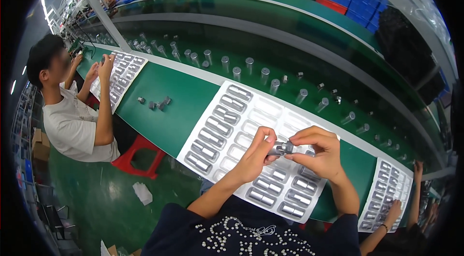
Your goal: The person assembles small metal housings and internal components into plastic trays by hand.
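In front of my chest, above a white moulded tray [195,133], both hands meet on one small part. My left hand [256,157] is closed round a silver metal cylinder [274,150]. Thumb and fingers of my right hand [316,152] pinch the dark grey end piece [288,147] at the cylinder's right end. The two pieces touch; how firmly they are joined I cannot tell. Silver cylindrical parts [209,137] lie in the tray's left column, and more [268,185] fill pockets at its near right. Several pockets in the middle hold nothing.
The tray rests on a green bench [181,96]. Beyond its pale edge, upright metal cylinders [249,65] and small fittings [321,86] stand on a dark green surface. Loose grey parts [159,105] lie left. Co-workers handle trays on both sides; a red stool [140,157] stands left.
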A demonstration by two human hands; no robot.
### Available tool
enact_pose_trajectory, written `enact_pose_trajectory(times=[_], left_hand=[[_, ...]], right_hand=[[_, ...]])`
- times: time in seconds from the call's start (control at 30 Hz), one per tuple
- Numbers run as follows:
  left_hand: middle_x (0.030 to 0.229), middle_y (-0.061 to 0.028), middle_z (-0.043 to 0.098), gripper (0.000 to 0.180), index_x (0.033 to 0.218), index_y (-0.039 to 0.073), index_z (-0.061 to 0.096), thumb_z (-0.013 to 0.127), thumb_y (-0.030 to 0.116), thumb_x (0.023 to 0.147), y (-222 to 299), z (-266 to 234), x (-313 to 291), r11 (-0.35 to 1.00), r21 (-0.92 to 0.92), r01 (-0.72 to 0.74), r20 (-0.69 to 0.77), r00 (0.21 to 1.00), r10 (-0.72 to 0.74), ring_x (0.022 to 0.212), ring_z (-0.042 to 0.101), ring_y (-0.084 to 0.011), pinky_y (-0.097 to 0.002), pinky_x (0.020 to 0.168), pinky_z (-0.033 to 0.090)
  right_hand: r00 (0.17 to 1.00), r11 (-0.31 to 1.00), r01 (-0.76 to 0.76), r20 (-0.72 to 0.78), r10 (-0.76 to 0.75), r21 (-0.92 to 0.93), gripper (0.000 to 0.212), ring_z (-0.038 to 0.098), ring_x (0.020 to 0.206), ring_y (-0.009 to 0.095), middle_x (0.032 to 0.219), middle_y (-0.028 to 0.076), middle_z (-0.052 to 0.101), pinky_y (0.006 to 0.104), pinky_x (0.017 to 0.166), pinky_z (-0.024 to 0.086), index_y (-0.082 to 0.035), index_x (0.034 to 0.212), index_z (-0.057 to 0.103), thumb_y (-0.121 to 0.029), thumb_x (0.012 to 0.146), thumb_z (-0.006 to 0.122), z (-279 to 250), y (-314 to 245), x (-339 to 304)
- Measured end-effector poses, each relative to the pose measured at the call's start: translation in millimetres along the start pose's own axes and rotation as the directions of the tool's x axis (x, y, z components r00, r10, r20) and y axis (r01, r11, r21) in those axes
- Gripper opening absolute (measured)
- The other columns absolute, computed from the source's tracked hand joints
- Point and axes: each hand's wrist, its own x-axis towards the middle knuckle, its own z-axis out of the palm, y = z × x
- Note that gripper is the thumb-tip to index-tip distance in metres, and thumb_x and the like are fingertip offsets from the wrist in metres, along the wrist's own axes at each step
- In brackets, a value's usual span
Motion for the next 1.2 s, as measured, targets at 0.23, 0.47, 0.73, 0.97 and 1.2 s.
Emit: enact_pose_trajectory(times=[0.23,0.47,0.73,0.97,1.2], left_hand=[[0.068,0.0029,0.036,0.018,0.1,0.013,0.039,0.033,0.029,0.107,-2,1,1,1.0,-0.006,0.026,-0.049,0.998,-0.026,0.06,0.028,-0.0047,-0.021,0.054,0.024],[0.066,0.0036,0.038,0.023,0.099,0.013,0.041,0.032,0.032,0.107,-11,-7,8,0.989,-0.097,0.114,-0.064,0.991,-0.12,0.057,0.028,-0.0046,-0.0207,0.053,0.024],[0.089,-0.002,0.056,0.044,0.114,0.006,0.048,0.075,0.029,0.087,-9,-7,14,0.856,0.488,-0.172,-0.011,0.979,0.204,0.071,0.047,-0.0041,-0.019,0.06,0.038],[0.078,-0.0027,0.066,0.026,0.095,-0.002,0.065,0.077,0.015,0.079,-5,-12,14,0.912,0.409,0.025,0.026,0.999,-0.039,0.072,0.059,-0.0071,-0.0218,0.066,0.048],[0.086,-0.0072,0.068,0.028,0.101,-0.004,0.064,0.073,0.015,0.084,-11,-20,14,0.956,0.284,0.072,0.011,0.997,-0.079,0.08,0.063,-0.0102,-0.0251,0.073,0.051]], right_hand=[[0.998,0.996,0.066,0.016,-0.065,-0.059,0.031,0.069,0.089,0.023,0.096,0.014,0.07,0.0305,0.078,0.056,0.0,0.093,0.073,0.005,0.065,0.085,8,4,-4],[0.998,0.983,0.051,-0.033,-0.057,-0.178,0.03,0.07,0.087,0.024,0.097,0.013,0.071,0.0313,0.076,0.056,-0.001,0.094,0.073,0.002,0.067,0.085,21,3,-6],[0.921,0.854,0.34,-0.045,-0.387,-0.394,0.035,0.068,0.084,0.027,0.097,0.012,0.071,0.0324,0.069,0.056,0.001,0.1,0.069,-0.001,0.067,0.082,24,16,-5],[0.924,0.826,0.372,0.08,-0.375,-0.424,0.043,0.065,0.083,0.028,0.096,0.013,0.067,0.0338,0.071,0.055,0.002,0.106,0.066,-0.004,0.066,0.081,29,11,-9],[0.948,0.8,0.317,0.163,-0.272,-0.509,0.043,0.065,0.084,0.027,0.096,0.01,0.066,0.0348,0.074,0.053,-0.003,0.106,0.067,-0.007,0.065,0.08,31,14,1]])
